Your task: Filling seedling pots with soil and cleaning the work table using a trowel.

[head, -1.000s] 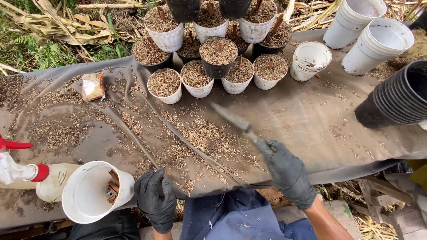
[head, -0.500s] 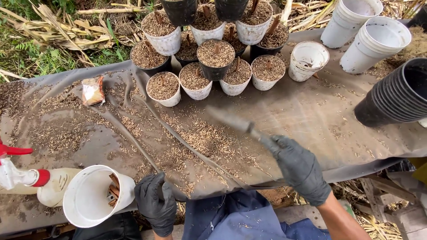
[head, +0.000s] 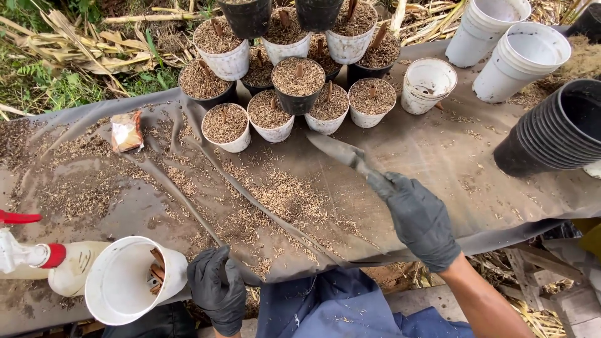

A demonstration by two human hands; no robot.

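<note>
My left hand (head: 217,289), black-gloved, curled its fingers over the near edge of the dark sheet (head: 476,188). Just left of it a white pot (head: 128,289) lay tipped on its side, brown pieces inside; a spray bottle (head: 37,266) sat beyond that. My right hand (head: 421,219), also gloved, was clamped on the handle of a trowel (head: 341,153), blade angled up and left over scattered husk. Past the blade tip stood filled pots (head: 269,81); one empty white pot (head: 427,84) stood right of them. Far right, stacked black pots (head: 557,128) lay sideways.
</note>
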